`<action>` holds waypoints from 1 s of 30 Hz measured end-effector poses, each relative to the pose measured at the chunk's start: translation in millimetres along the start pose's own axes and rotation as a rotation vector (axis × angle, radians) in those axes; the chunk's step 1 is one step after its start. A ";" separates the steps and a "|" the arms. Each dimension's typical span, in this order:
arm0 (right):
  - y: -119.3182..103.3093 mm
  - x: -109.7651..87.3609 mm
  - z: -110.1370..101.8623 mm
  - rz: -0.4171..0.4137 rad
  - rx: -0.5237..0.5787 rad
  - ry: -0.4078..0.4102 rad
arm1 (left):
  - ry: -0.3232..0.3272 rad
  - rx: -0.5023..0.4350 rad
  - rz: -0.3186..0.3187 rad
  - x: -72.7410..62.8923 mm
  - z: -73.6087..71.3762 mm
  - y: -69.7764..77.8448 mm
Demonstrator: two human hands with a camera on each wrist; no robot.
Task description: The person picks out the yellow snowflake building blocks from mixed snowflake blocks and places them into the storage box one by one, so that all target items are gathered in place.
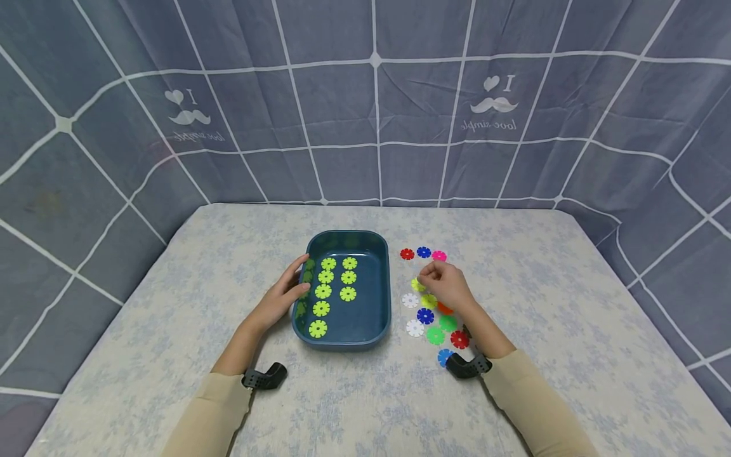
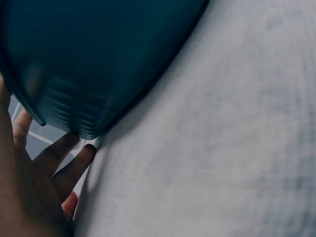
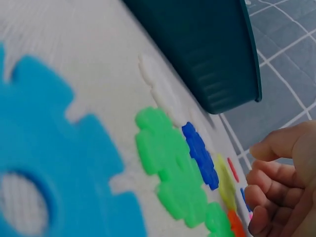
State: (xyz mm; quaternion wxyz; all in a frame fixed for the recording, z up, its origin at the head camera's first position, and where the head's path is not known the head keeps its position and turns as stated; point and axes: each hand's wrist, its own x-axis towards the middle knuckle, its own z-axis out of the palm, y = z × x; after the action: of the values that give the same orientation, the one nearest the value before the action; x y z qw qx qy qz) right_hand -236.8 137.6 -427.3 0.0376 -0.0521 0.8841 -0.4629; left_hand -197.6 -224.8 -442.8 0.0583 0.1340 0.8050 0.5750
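A dark teal plastic tray stands on the table with several yellow-green notched discs lying in two columns on its floor. At its left side my left hand holds the wall, thumb over the rim and the other fingertips against the outside. My right hand hovers over the loose discs to the right of the tray, fingers loosely curled. Its fingertips are nearest a yellow disc; a second yellow disc lies just below. In the right wrist view nothing shows between thumb and fingers.
Around the right hand lie white, dark blue, green, red and orange discs. A light blue disc is near the right wrist. Red, blue and pink discs lie farther back. A grey checked curtain surrounds the table.
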 end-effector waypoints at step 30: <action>11.8 3.1 9.6 0.071 -0.131 0.009 | -0.013 -0.013 0.019 -0.2 1.2 -0.6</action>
State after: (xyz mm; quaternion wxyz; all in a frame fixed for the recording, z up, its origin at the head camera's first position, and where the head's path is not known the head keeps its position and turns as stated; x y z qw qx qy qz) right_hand -239.4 136.1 -442.5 0.0462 -0.0210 0.9140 -0.4025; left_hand -197.2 -223.9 -443.7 0.0590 0.1452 0.7996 0.5797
